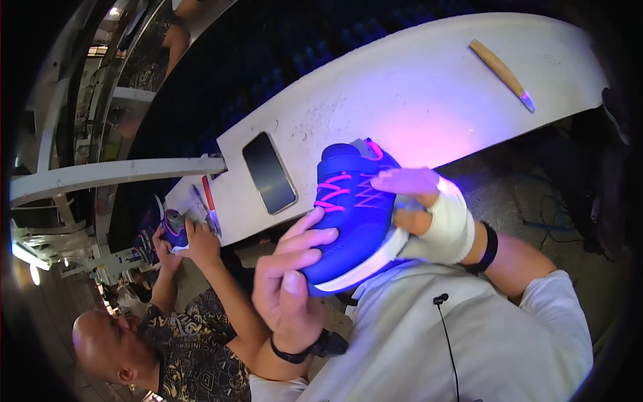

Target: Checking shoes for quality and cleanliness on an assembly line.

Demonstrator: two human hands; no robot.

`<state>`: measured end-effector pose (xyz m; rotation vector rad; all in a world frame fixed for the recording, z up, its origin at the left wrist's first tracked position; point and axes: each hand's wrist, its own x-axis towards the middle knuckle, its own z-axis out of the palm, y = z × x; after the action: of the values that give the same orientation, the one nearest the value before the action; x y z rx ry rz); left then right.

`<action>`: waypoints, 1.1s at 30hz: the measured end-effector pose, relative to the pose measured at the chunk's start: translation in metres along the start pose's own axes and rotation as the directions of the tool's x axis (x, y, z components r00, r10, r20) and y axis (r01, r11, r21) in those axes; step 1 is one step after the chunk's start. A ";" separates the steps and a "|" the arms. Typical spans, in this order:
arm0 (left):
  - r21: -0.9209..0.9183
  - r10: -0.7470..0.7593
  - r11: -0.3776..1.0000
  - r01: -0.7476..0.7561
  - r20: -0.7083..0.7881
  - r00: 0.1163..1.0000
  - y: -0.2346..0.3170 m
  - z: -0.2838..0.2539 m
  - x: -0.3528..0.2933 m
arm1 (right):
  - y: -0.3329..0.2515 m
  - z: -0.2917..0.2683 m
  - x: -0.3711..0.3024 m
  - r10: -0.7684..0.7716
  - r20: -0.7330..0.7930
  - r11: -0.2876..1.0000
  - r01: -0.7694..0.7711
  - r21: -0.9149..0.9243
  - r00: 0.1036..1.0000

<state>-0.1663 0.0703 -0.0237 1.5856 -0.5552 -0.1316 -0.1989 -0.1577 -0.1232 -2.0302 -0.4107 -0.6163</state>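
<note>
I hold a blue sports shoe (351, 214) with pink laces and a white sole in front of my chest, above the edge of a white workbench (415, 100). My left hand (291, 281) grips its toe end, fingers curled over the blue upper. My right hand (425, 208), wrapped in a white bandage across the palm, clasps the shoe's side near the laces, thumb on top. Purple light glows on the shoe and on the bench behind it.
A dark phone (269, 172) lies on the bench to the left of the shoe. A wooden-handled knife (502, 67) rests at the far right. At the lower left a co-worker's hands (194, 241) hold another blue shoe (175, 229) beside a red pen (209, 194).
</note>
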 end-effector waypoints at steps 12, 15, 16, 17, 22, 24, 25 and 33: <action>0.299 0.025 0.949 -0.098 0.241 0.970 -0.003 -0.025 0.020 | 0.024 0.012 0.006 -0.291 -0.028 0.957 0.291 -0.012 0.956; 0.328 0.020 0.939 -0.102 0.245 0.969 -0.002 -0.029 0.015 | 0.022 0.013 0.005 -0.216 -0.012 0.975 0.217 0.044 0.976; 0.364 0.002 0.927 -0.096 0.250 0.968 -0.001 -0.031 0.013 | 0.021 0.013 0.005 -0.192 -0.019 0.979 0.193 0.062 0.981; 0.339 0.016 0.935 -0.101 0.244 0.970 -0.002 -0.033 0.011 | 0.020 0.013 0.004 -0.143 0.015 0.987 0.142 0.073 0.990; 0.238 -0.012 0.971 -0.031 0.177 0.984 -0.019 -0.047 -0.004 | 0.026 0.020 0.004 0.015 0.013 0.996 -0.016 0.093 1.000; 0.159 -0.036 0.987 0.009 0.165 0.986 -0.029 -0.060 -0.008 | 0.033 0.025 0.003 -0.048 0.013 0.999 0.048 0.021 0.999; 0.081 -0.055 0.996 0.041 0.177 0.983 -0.033 -0.066 -0.008 | 0.036 0.028 0.002 -0.063 0.056 0.998 0.063 0.005 0.996; 0.688 -0.658 0.608 0.397 0.157 0.736 -0.017 -0.073 0.005 | 0.037 0.055 -0.001 -0.240 0.096 0.965 0.248 -0.085 0.966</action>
<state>-0.1272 0.1338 -0.0314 2.3828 -0.4169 -0.8384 -0.1668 -0.1281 -0.1734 -2.1203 -0.7018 -0.7126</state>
